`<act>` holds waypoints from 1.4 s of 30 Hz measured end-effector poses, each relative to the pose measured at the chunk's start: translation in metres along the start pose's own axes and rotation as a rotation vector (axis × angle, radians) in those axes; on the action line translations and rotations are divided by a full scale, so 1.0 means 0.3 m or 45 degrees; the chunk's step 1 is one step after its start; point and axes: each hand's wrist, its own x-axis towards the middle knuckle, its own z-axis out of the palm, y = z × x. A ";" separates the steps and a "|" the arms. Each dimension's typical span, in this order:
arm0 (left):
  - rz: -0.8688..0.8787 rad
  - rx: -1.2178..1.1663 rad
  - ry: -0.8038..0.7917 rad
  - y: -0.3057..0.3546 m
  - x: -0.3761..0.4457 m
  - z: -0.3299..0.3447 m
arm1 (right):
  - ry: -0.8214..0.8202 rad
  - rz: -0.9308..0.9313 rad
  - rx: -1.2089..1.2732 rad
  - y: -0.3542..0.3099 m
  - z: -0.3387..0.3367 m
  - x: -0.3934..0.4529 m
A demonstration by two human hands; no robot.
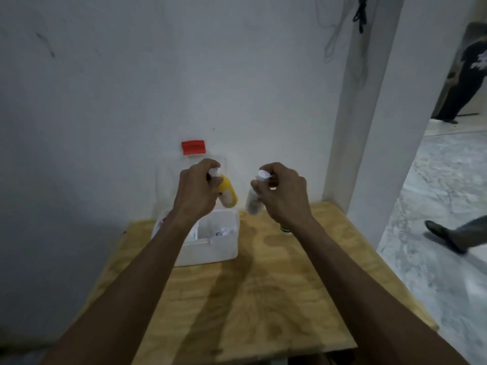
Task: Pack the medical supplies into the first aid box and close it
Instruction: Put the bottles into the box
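Observation:
A translucent white first aid box (210, 248) stands open on the wooden table (263, 299), its clear lid (168, 177) upright against the wall with a red latch (193, 147) on top. Papers or packets lie inside. My left hand (196, 188) is raised over the box and grips a yellow bottle with a white cap (228, 193). My right hand (283, 192), raised beside the box to its right, grips a white bottle with a white cap (254, 200). Both bottles hang tilted in the air.
A small dark-green item (284, 229) sits on the table, mostly hidden under my right wrist. A white wall stands behind the table and a white pillar (355, 127) at its right rear corner. On the tiled floor at right, a person stands and a leg (456, 235) passes.

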 end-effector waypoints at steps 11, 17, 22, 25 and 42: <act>-0.102 0.199 -0.284 -0.163 -0.005 0.051 | -0.299 0.005 -0.025 0.003 0.215 0.022; -0.179 0.252 -0.462 -0.213 -0.008 0.126 | -0.509 -0.014 -0.144 0.061 0.270 0.020; -0.221 0.279 -0.518 -0.238 -0.020 0.157 | -0.667 -0.053 -0.348 0.096 0.301 0.009; -0.203 0.307 -0.517 -0.242 -0.013 0.162 | -0.731 -0.077 -0.481 0.114 0.313 0.000; -0.064 0.643 -0.511 -0.265 0.007 0.134 | -0.775 -0.101 -0.565 0.133 0.304 -0.005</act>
